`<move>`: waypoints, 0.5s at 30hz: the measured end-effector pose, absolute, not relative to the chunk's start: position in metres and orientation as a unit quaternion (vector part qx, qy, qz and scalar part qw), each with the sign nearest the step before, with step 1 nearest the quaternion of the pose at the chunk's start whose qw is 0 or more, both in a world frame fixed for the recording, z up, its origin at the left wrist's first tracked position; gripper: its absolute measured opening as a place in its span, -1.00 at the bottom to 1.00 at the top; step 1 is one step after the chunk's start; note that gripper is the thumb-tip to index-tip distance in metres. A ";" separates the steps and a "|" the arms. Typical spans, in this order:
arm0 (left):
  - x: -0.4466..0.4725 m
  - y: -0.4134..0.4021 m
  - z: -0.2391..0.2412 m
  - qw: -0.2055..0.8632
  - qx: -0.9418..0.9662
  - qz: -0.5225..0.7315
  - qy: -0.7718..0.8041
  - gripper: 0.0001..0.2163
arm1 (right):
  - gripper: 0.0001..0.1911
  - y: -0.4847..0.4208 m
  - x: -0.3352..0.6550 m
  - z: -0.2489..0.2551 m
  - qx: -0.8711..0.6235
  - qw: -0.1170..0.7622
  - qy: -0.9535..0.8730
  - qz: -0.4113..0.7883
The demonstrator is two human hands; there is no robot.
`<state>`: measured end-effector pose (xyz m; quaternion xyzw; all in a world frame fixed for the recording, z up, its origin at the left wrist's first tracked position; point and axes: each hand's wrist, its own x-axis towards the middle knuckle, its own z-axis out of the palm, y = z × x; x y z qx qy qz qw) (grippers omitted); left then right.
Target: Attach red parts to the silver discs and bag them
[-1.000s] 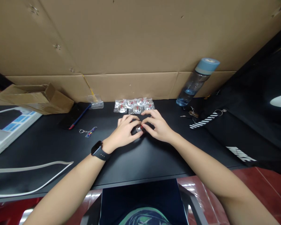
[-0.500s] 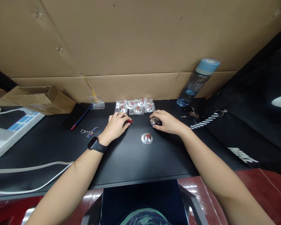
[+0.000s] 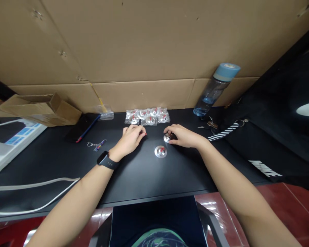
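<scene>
My left hand [image 3: 130, 138] rests on the black desk [image 3: 134, 171] with its fingers curled around a small red piece that peeks out at the fingertips. My right hand [image 3: 182, 135] is closed on a small silver disc [image 3: 167, 137] with a red centre, held low over the desk. A second silver disc [image 3: 160, 151] with a red centre lies loose on the desk between and in front of both hands. Behind the hands sits a cluster of clear bags [image 3: 147, 116] with more such discs inside.
A blue-capped water bottle [image 3: 213, 90] leans at the back right beside keys and a striped lanyard [image 3: 224, 130]. A black bag [image 3: 280, 130] fills the right side. Cardboard box [image 3: 38, 108], pen [image 3: 89, 127], keychain [image 3: 97, 144], white cable [image 3: 33, 193] and power strip [image 3: 7, 142] lie left.
The hands, together on one small part a second ago, have pulled apart. One disc now lies on the desk, the right hand holds another, the left keeps a red piece.
</scene>
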<state>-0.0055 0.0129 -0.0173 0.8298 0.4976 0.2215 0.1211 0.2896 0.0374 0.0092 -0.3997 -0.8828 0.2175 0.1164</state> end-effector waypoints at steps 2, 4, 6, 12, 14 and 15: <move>-0.003 0.011 -0.012 0.115 0.828 0.235 0.495 -0.86 | -0.55 0.034 0.290 0.010 -0.394 0.120 -0.881 0.232; -0.002 0.008 -0.008 0.107 0.831 0.240 0.491 -0.87 | -0.52 0.031 0.290 0.012 -0.386 0.123 -0.880 0.248; -0.001 0.007 -0.004 0.102 0.834 0.241 0.486 -0.88 | -0.53 0.029 0.289 0.015 -0.370 0.124 -0.886 0.253; 0.000 0.006 -0.003 0.100 0.833 0.250 0.484 -0.92 | -0.51 0.028 0.286 0.021 -0.344 0.109 -0.901 0.242; 0.000 0.006 -0.004 0.107 0.825 0.259 0.490 -0.93 | -0.56 0.029 0.285 0.023 -0.349 0.099 -0.902 0.233; 0.000 0.006 -0.004 0.111 0.822 0.263 0.493 -0.91 | -0.59 0.029 0.285 0.024 -0.351 0.095 -0.903 0.229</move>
